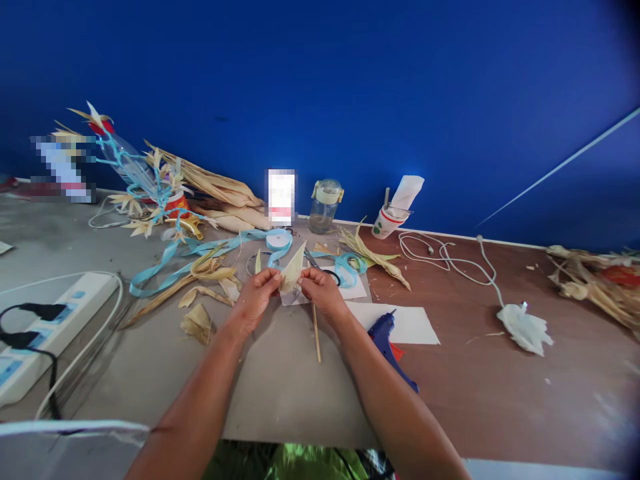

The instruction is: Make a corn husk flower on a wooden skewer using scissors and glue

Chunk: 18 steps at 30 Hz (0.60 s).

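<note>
Between my two hands is a pale piece of corn husk (pixel 293 268), cut to a pointed tip that stands upward. My left hand (pixel 264 288) pinches its left edge, and my right hand (pixel 318 287) pinches the lower right edge. Beneath my right hand a thin wooden stick (pixel 317 337) slants toward me; whether the fingers touch it I cannot tell. Behind the right hand lie scissors (pixel 332 275), partly hidden, on white paper. A blue glue gun (pixel 384 337) rests on the table by my right forearm.
Dried husks (pixel 210 270) and blue ribbon (pixel 160 267) lie to the left, near a decorated plastic bottle (pixel 127 163). A power strip (pixel 60 327) with cables sits at far left. A glass jar (pixel 324 208) and a paper cup (pixel 387 221) stand by the blue wall, with a white cable (pixel 460 267) to the right.
</note>
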Each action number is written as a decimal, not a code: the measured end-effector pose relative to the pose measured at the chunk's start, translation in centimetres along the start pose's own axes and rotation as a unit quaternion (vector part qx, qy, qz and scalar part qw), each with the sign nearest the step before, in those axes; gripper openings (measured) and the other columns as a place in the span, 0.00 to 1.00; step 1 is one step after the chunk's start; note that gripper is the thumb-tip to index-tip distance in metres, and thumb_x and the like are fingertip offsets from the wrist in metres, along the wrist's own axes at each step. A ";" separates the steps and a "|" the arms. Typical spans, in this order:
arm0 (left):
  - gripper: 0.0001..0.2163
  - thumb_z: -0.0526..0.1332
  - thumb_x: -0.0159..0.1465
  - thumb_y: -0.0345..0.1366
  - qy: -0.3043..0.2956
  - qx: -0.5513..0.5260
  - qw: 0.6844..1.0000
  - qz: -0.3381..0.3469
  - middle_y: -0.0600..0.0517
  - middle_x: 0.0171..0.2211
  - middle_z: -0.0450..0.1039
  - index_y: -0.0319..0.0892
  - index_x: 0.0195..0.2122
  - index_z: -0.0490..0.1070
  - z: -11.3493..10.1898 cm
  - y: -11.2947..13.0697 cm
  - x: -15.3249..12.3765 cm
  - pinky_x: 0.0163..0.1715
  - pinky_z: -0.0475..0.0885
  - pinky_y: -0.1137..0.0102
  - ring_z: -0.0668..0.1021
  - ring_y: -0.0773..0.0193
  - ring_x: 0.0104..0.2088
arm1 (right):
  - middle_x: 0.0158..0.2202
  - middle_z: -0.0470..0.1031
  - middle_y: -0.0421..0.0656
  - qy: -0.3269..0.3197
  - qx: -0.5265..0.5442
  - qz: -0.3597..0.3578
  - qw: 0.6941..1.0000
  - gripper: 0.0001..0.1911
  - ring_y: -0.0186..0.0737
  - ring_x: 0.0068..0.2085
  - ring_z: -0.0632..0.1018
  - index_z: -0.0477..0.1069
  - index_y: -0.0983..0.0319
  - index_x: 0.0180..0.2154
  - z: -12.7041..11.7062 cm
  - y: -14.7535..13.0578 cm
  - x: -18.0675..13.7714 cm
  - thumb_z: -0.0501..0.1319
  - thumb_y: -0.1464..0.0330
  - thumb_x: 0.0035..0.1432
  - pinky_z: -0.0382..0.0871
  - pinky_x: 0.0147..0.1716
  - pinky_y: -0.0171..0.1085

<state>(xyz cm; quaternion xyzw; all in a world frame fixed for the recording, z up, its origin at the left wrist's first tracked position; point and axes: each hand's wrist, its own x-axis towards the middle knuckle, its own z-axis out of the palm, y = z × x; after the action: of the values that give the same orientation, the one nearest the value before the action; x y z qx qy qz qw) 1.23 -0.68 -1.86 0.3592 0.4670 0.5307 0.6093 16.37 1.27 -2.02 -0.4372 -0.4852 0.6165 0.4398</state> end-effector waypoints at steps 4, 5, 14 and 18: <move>0.12 0.68 0.50 0.42 -0.003 -0.039 0.999 -0.019 0.55 0.23 0.67 0.39 0.25 0.69 0.0 -0.2 0.0 0.27 0.63 0.74 0.68 0.70 0.25 | 0.15 0.57 0.31 -0.007 0.043 0.023 0.999 0.06 0.27 0.18 0.55 0.67 0.62 0.24 0.1 -0.3 -0.1 0.61 0.65 0.44 0.44 0.20 0.32; 0.12 0.69 0.50 0.42 -0.004 -0.042 0.999 -0.020 0.55 0.23 0.67 0.39 0.25 0.69 0.0 -0.2 0.0 0.27 0.64 0.74 0.69 0.70 0.25 | 0.15 0.57 0.31 -0.016 0.066 0.030 0.997 0.07 0.27 0.18 0.54 0.67 0.62 0.24 0.2 -0.3 -0.1 0.62 0.65 0.44 0.44 0.20 0.32; 0.11 0.69 0.50 0.40 -0.005 -0.025 0.999 -0.021 0.56 0.22 0.66 0.39 0.24 0.70 0.1 -0.5 0.0 0.26 0.62 0.76 0.67 0.72 0.24 | 0.17 0.62 0.33 -0.070 0.119 0.046 0.989 0.14 0.25 0.18 0.56 0.70 0.64 0.27 0.4 0.2 0.1 0.68 0.62 0.40 0.45 0.19 0.30; 0.12 0.70 0.49 0.40 -0.025 -0.070 0.996 -0.051 0.56 0.21 0.66 0.39 0.24 0.70 0.5 -0.3 -0.2 0.25 0.62 0.76 0.66 0.72 0.23 | 0.16 0.63 0.33 -0.059 0.116 0.055 0.990 0.13 0.25 0.18 0.56 0.70 0.64 0.27 0.4 0.4 0.1 0.67 0.63 0.40 0.46 0.19 0.30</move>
<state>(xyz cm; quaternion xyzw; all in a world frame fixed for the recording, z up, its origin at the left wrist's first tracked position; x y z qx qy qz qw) 1.77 -0.95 -1.99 0.3046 0.4314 0.5212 0.6704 15.90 1.24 -2.36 -0.3719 -0.4104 0.7169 0.4235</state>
